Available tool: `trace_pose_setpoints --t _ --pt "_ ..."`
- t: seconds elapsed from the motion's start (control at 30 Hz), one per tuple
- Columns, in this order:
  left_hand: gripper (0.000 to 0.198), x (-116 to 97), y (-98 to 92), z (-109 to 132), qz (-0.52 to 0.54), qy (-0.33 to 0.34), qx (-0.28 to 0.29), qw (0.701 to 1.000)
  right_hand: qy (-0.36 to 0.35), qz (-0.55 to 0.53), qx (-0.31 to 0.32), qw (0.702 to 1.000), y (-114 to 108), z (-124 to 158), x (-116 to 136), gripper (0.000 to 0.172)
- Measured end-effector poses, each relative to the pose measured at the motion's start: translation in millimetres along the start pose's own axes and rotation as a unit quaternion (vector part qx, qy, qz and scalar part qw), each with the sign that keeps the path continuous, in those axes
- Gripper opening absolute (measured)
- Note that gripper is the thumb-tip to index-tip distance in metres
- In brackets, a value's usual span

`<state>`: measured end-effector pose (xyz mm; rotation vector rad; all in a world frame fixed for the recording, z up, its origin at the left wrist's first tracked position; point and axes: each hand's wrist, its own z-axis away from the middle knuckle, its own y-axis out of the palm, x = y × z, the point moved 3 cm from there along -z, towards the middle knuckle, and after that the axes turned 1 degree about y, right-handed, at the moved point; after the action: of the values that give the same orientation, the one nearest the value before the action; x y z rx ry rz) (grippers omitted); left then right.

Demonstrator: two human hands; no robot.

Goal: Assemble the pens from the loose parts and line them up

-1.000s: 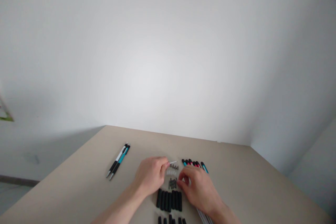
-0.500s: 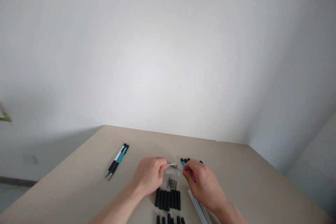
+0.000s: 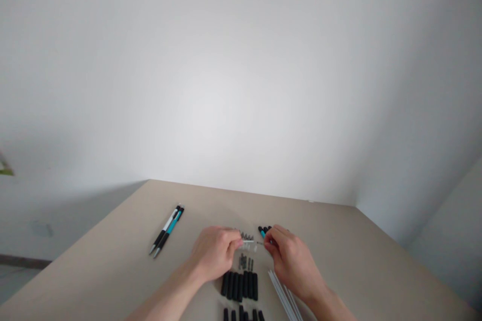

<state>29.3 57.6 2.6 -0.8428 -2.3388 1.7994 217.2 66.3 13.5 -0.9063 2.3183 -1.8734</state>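
My left hand (image 3: 216,255) and my right hand (image 3: 288,258) meet just above the beige table (image 3: 339,256), fingertips pinched toward each other. Between them is a small thin whitish pen part (image 3: 250,243), held at its left end by the left fingers. The right fingertips pinch at its right end; what they hold is too small to name. Below the hands lie a row of black grip sleeves (image 3: 240,285) and a few small dark springs (image 3: 245,263). Pen barrels with black caps (image 3: 263,230) lie just behind the right hand.
Two finished pens (image 3: 166,230), one white and one teal, lie side by side at the left. A bundle of thin white refills (image 3: 283,297) lies at the lower right. More black pieces (image 3: 241,315) sit at the bottom edge. A plain white wall rises behind.
My right hand has risen from the springs and moved up and left to meet the left hand's fingertips. The left hand has stayed almost still with the small part.
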Motion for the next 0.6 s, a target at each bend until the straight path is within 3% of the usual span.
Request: trace_pose_setpoints --t 0.6 --pt "0.028 -7 -5.2 1 0.031 0.026 0.022 0.999 -0.078 -0.052 0.008 0.996 0 5 19 0.016"
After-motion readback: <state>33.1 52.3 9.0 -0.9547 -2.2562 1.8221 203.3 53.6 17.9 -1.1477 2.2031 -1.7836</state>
